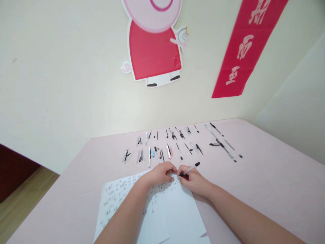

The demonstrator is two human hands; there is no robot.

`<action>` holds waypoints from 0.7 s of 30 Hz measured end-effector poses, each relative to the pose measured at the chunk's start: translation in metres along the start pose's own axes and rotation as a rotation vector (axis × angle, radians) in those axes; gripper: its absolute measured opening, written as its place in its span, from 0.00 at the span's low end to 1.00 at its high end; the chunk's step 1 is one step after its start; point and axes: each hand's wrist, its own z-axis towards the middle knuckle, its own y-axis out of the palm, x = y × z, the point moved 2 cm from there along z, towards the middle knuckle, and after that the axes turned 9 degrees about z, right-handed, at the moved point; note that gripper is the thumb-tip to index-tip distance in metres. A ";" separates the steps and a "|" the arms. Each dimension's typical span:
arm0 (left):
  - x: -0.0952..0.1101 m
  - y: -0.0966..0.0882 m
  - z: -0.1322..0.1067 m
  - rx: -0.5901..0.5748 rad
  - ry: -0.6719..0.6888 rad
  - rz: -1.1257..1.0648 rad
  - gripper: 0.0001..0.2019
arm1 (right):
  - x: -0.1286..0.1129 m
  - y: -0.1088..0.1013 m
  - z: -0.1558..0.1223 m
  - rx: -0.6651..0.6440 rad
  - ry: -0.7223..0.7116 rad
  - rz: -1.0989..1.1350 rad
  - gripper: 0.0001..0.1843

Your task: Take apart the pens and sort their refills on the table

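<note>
A pen (191,168) with a clear barrel and black end leans up to the right out of my right hand (193,181), whose fingers are closed around its lower part. Its tip is hidden by the fingers near the top right of a sheet of paper (177,206). My left hand (160,173) rests at the paper's upper edge with curled fingers, thumb and forefinger on the sheet close to my right fingertips. Rows of dark handwriting cover the paper's left and upper parts. A smaller overlapping sheet (154,230) lies partly under my left forearm.
Beyond the paper, several pens and pen parts lie in two rows on the pink table (254,196), including a pink-and-white marker (169,151). Several longer pens (225,149) lie at the right. Behind stands a wall with a cartoon cutout (155,51) and a red banner (243,51).
</note>
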 end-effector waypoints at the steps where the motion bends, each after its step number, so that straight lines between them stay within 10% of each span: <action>1: 0.000 0.000 0.000 -0.003 -0.003 0.003 0.14 | -0.001 0.000 0.000 -0.017 0.003 0.004 0.06; 21: -0.001 0.002 0.002 0.012 0.006 -0.015 0.14 | 0.000 0.003 -0.004 -0.058 -0.047 -0.127 0.07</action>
